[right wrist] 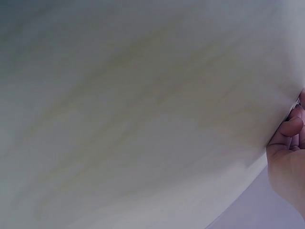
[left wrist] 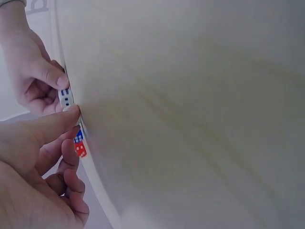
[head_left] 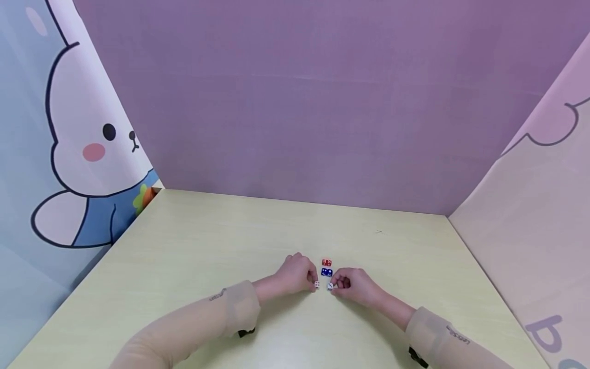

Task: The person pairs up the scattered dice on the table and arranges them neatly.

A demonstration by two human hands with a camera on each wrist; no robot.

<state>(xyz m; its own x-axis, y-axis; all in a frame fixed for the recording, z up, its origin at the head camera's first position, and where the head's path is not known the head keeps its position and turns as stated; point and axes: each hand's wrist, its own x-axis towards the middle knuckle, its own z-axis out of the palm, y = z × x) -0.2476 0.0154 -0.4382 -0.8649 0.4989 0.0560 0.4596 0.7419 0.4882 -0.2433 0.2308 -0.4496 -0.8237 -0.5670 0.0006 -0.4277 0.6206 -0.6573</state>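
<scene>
Near the front middle of the table, my left hand (head_left: 295,274) pinches a small white die with red pips (head_left: 316,284) between thumb and fingers. Facing it from the right, my right hand (head_left: 358,287) pinches a white die with dark pips (head_left: 330,286); its pips look blue in the left wrist view. A narrow gap separates these two dice. Just beyond them sit two blue dice (head_left: 327,272) side by side, and behind those two red dice (head_left: 326,262), also side by side. The left thumb mostly hides its die in the left wrist view.
The pale wood-look table (head_left: 207,230) meets a purple backdrop (head_left: 295,113) at its rear edge. A cartoon rabbit cloth (head_left: 87,128) hangs on the left, a pale printed cloth (head_left: 544,220) on the right. A small dark mark (head_left: 378,231) lies toward the back right.
</scene>
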